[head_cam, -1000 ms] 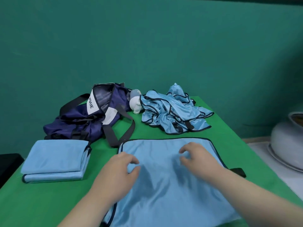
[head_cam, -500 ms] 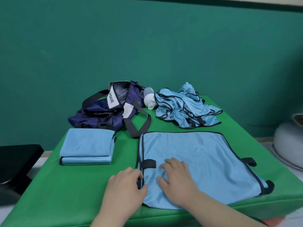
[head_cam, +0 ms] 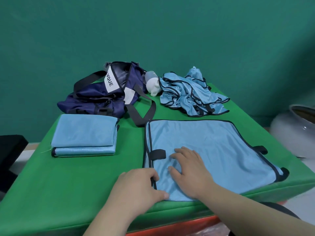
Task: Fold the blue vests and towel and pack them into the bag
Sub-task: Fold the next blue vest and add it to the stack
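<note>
A light blue vest [head_cam: 213, 150] with dark trim lies flat on the green table [head_cam: 68, 184], near the front edge. My left hand [head_cam: 138, 188] grips the vest's near left corner, fingers curled over the dark hem. My right hand [head_cam: 189, 171] lies flat on the fabric just right of it, fingers spread. A folded blue cloth [head_cam: 85, 135] sits at the left. A crumpled heap of blue vests [head_cam: 189, 94] lies at the back right. The navy bag [head_cam: 105, 94] stands open at the back left, with its strap trailing toward the flat vest.
A white and grey bottle [head_cam: 152, 84] lies between the bag and the crumpled heap. A pale round vessel [head_cam: 296, 130] stands off the table at the right. A black seat [head_cam: 10, 150] is at the left edge. A green wall rises behind the table.
Both hands have slid from the vest's middle to its near left corner. The left hand now grips the hem. The view has pulled back and shifted.
</note>
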`<action>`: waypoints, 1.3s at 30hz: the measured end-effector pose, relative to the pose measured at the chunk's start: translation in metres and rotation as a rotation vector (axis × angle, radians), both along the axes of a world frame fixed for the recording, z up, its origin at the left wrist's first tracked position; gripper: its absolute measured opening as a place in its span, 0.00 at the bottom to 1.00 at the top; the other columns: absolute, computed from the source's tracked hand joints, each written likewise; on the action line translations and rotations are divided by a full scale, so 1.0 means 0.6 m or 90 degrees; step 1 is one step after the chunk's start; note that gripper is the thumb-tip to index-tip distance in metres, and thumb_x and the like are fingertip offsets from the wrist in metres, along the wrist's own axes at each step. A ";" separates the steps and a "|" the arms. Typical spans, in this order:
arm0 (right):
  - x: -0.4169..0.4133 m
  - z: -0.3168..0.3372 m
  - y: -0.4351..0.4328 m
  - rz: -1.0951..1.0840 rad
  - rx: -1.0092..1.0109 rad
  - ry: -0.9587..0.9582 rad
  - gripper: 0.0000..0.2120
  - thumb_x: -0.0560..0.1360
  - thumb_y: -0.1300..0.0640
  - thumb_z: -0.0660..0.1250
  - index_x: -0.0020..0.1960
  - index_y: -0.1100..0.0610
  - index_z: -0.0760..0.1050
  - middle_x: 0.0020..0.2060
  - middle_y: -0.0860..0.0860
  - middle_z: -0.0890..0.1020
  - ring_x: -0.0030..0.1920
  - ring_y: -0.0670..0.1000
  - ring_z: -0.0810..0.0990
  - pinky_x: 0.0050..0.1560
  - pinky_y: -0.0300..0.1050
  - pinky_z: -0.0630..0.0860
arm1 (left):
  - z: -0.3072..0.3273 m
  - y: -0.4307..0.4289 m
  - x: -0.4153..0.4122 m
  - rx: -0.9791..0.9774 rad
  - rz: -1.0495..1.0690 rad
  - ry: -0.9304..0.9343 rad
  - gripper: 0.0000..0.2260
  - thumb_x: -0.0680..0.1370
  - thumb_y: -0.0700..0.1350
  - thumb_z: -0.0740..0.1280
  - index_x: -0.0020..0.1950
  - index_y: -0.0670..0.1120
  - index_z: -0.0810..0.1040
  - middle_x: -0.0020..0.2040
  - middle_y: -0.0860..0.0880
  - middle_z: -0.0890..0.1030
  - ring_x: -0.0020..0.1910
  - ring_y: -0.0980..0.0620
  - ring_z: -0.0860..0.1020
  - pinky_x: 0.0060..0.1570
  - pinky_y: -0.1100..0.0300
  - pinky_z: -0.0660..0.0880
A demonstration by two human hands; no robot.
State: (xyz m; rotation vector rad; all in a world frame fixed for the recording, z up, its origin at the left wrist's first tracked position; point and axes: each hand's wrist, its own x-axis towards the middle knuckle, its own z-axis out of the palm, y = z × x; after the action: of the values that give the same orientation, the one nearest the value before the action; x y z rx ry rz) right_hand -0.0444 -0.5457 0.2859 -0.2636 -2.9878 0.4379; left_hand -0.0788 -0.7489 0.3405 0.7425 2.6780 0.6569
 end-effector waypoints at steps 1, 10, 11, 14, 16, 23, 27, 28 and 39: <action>0.000 0.000 0.000 -0.001 0.000 0.000 0.34 0.72 0.34 0.44 0.71 0.46 0.69 0.74 0.44 0.65 0.77 0.47 0.55 0.79 0.50 0.47 | 0.001 0.001 0.004 -0.014 -0.006 0.020 0.19 0.68 0.63 0.73 0.56 0.59 0.78 0.40 0.59 0.76 0.47 0.56 0.78 0.47 0.60 0.73; 0.002 -0.006 0.002 -0.003 -0.007 0.017 0.26 0.77 0.38 0.53 0.69 0.48 0.71 0.72 0.46 0.68 0.76 0.49 0.59 0.78 0.52 0.51 | 0.003 -0.011 0.010 0.012 0.041 0.019 0.21 0.75 0.56 0.70 0.67 0.61 0.72 0.50 0.57 0.78 0.50 0.52 0.80 0.49 0.56 0.76; 0.002 -0.005 0.002 -0.004 -0.009 0.017 0.27 0.77 0.38 0.52 0.70 0.48 0.71 0.72 0.46 0.68 0.76 0.48 0.59 0.78 0.51 0.51 | 0.001 -0.013 0.009 0.014 0.040 0.019 0.21 0.75 0.56 0.70 0.67 0.61 0.71 0.46 0.56 0.76 0.50 0.52 0.79 0.47 0.56 0.75; 0.003 -0.003 0.000 -0.003 -0.018 0.016 0.33 0.73 0.35 0.46 0.70 0.48 0.71 0.73 0.46 0.68 0.76 0.48 0.59 0.78 0.52 0.51 | 0.000 -0.016 0.011 0.014 0.043 0.033 0.22 0.77 0.54 0.68 0.70 0.58 0.67 0.42 0.54 0.76 0.49 0.51 0.79 0.45 0.55 0.75; 0.003 -0.003 0.001 -0.002 -0.022 0.020 0.32 0.74 0.36 0.47 0.71 0.48 0.71 0.73 0.46 0.68 0.76 0.48 0.59 0.78 0.52 0.51 | 0.000 -0.016 0.015 0.002 0.043 0.061 0.24 0.77 0.53 0.67 0.71 0.56 0.64 0.45 0.54 0.78 0.49 0.50 0.79 0.49 0.52 0.77; 0.004 -0.008 0.004 0.003 -0.023 0.035 0.22 0.80 0.43 0.57 0.71 0.49 0.70 0.72 0.46 0.68 0.75 0.48 0.59 0.78 0.50 0.50 | 0.001 -0.021 0.017 -0.129 0.062 0.160 0.17 0.76 0.55 0.66 0.64 0.55 0.70 0.54 0.52 0.81 0.54 0.47 0.79 0.50 0.54 0.77; 0.003 -0.009 0.006 0.006 -0.024 0.038 0.22 0.79 0.43 0.57 0.71 0.49 0.71 0.72 0.46 0.68 0.75 0.48 0.60 0.78 0.51 0.50 | -0.003 -0.023 0.013 -0.150 0.060 0.110 0.20 0.75 0.57 0.69 0.65 0.57 0.71 0.55 0.55 0.81 0.55 0.49 0.79 0.51 0.54 0.77; 0.003 -0.009 0.005 0.006 -0.024 0.037 0.23 0.79 0.43 0.57 0.71 0.49 0.71 0.72 0.46 0.68 0.75 0.48 0.60 0.78 0.51 0.51 | -0.003 -0.024 0.012 -0.152 0.061 0.107 0.21 0.74 0.58 0.70 0.66 0.57 0.71 0.55 0.54 0.81 0.55 0.49 0.79 0.51 0.55 0.77; 0.003 -0.009 0.003 0.005 -0.024 0.031 0.23 0.79 0.42 0.57 0.71 0.49 0.70 0.73 0.46 0.67 0.76 0.48 0.58 0.78 0.51 0.50 | -0.010 -0.013 0.005 -0.065 -0.030 0.161 0.31 0.77 0.50 0.67 0.76 0.61 0.58 0.62 0.57 0.68 0.65 0.52 0.65 0.64 0.55 0.66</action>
State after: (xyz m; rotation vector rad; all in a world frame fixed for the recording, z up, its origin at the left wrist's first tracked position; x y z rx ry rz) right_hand -0.0429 -0.5437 0.2804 -0.2419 -2.9371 0.4934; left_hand -0.0761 -0.7565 0.3345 0.9116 2.8850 0.4358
